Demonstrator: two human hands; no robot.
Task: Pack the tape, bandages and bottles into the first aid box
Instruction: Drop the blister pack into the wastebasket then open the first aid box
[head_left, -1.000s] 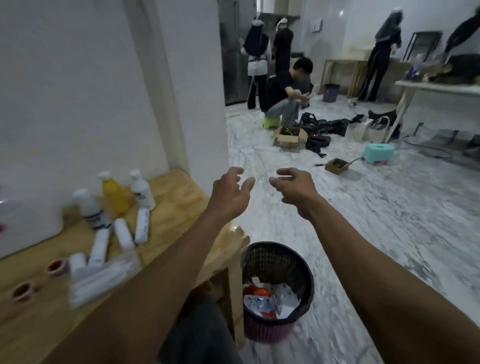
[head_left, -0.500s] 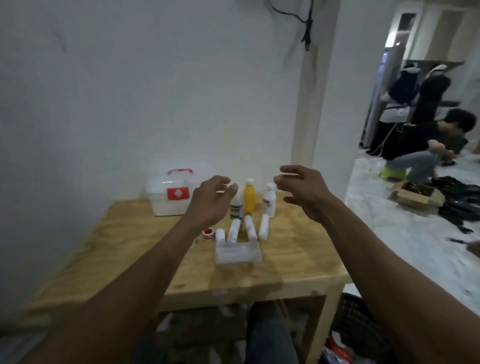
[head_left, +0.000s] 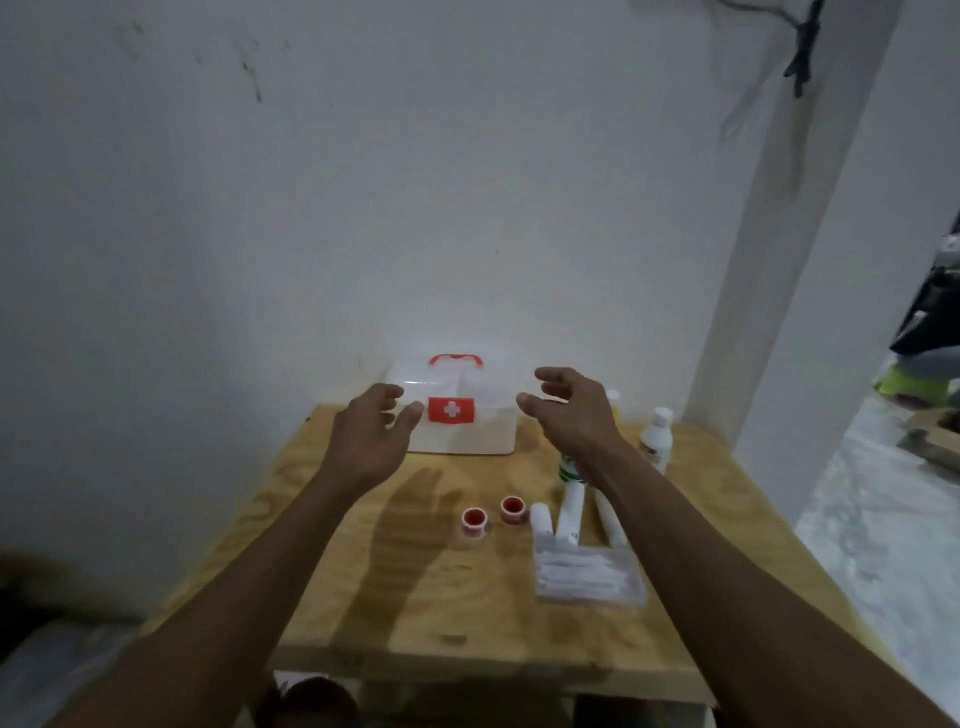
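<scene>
A white first aid box (head_left: 470, 434) with a red handle and red cross label stands shut at the back of the wooden table (head_left: 415, 613). My left hand (head_left: 371, 434) hovers open at its left front, my right hand (head_left: 569, 415) open at its right; neither touches it. Two red tape rolls (head_left: 491, 517) lie mid-table. White rolled bandages (head_left: 569, 514) and a clear packet (head_left: 589, 574) lie to their right. A white bottle (head_left: 657, 439) stands at the back right; a yellow bottle (head_left: 613, 402) and a green-labelled bottle (head_left: 569, 470) are partly hidden behind my right arm.
A white wall rises right behind the table, with a pillar (head_left: 779, 260) at the right. The table's right edge drops to a marble floor (head_left: 883, 519). A dark cable (head_left: 800, 57) hangs on the pillar's upper part.
The view has swung left from the room to face the table. Both hands have moved forward to either side of the first aid box, still holding nothing.
</scene>
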